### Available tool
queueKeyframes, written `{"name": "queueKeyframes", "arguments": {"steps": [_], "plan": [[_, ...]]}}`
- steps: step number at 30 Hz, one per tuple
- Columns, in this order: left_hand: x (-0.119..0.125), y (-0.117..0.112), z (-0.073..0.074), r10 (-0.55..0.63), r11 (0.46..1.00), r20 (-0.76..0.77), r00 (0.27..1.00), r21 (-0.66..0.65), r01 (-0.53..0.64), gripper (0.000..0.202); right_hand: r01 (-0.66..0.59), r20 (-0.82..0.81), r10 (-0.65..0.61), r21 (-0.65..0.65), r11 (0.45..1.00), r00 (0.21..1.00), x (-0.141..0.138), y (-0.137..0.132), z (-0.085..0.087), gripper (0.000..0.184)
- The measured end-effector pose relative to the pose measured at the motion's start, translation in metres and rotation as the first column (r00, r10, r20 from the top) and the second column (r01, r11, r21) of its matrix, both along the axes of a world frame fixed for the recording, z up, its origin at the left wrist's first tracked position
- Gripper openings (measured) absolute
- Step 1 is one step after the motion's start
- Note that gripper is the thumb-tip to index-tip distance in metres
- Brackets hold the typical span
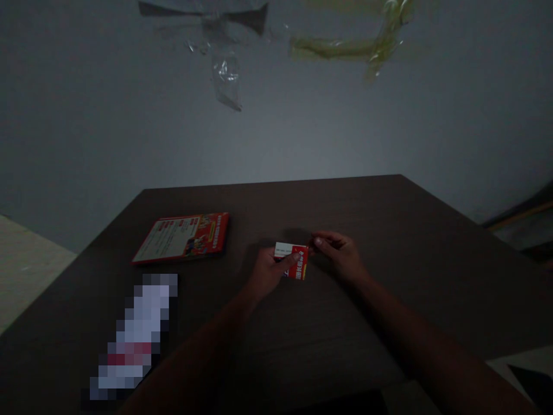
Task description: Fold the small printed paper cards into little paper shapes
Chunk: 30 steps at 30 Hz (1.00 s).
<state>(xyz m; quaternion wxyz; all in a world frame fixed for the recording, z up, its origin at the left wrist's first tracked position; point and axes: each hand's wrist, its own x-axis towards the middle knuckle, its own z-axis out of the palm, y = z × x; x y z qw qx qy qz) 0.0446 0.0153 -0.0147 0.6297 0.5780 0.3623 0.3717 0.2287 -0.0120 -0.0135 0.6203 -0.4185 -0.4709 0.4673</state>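
A small red and white folded leaflet (301,268) with printed characters is above the middle of the table. My left hand (270,272) grips it from the left, thumb lying across its printed face. Close to the leaflet's upper right corner is my right hand (339,251), its thumb and forefinger pinched together. Whether that pinch has the corner or some small thing in it is too dark to tell.
To the left lies a flat stack of red and white printed leaflets (168,237). Nearer me is a long, pixelated object (142,328). The dark wooden table (276,202) meets a grey wall (276,132) with strips of tape (332,48) on it.
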Motion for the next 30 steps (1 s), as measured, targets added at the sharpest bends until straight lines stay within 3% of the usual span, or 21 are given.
{"name": "queueKeyframes", "arguments": {"steps": [8,16,23,30], "plan": [[-0.0014,-0.0001,-0.0008,-0.028,1.0,-0.019,0.999,-0.014,0.028,0.033,-0.075,0.352,0.068,0.007,0.997,0.934,0.0008,-0.0065,0.0022,0.02],[-0.0012,-0.0005,0.0029,-0.013,1.0,-0.061,0.998,0.021,0.014,0.03,-0.02,0.32,0.031,-0.038,0.999,0.947,-0.0029,-0.0053,-0.0019,0.018],[-0.0009,-0.0013,0.0045,0.022,0.999,-0.066,0.998,0.039,-0.02,0.03,-0.053,0.303,0.077,-0.085,0.995,0.95,-0.0046,-0.0055,0.0035,0.024],[-0.0006,-0.0007,0.0009,-0.003,0.998,-0.063,0.998,0.054,0.007,0.03,-0.028,0.362,0.041,-0.039,0.999,0.931,-0.006,-0.008,0.0055,0.028]]}}
